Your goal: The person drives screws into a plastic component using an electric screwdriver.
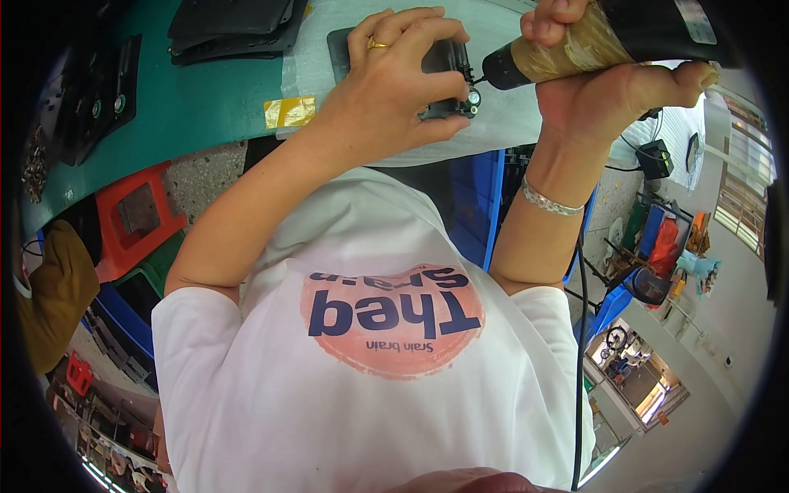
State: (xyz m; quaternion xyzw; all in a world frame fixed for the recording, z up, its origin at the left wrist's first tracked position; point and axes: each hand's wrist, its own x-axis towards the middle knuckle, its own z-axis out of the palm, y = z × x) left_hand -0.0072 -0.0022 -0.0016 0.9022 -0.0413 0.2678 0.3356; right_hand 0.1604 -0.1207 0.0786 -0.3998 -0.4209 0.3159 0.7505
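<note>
My left hand [394, 74] presses down on a small black plastic part [444, 62] that lies on a white foam sheet [493, 115] on the green bench. My fingers wrap over the part's top and sides. A gold ring sits on one finger. My right hand [612, 78] grips a black power screwdriver [592, 41] whose body is wrapped in brown tape. Its tip points left and meets the right end of the black part, next to a small round fitting [474, 97]. A silver bracelet [549, 201] circles my right wrist.
Stacked black parts [234, 29] lie at the back of the green bench [189, 99], more black pieces [99, 94] at the left. Yellow tape [289, 111] holds the foam's corner. A blue crate [477, 205] and an orange stool [136, 218] stand below the bench. A black cable [582, 329] hangs at my right.
</note>
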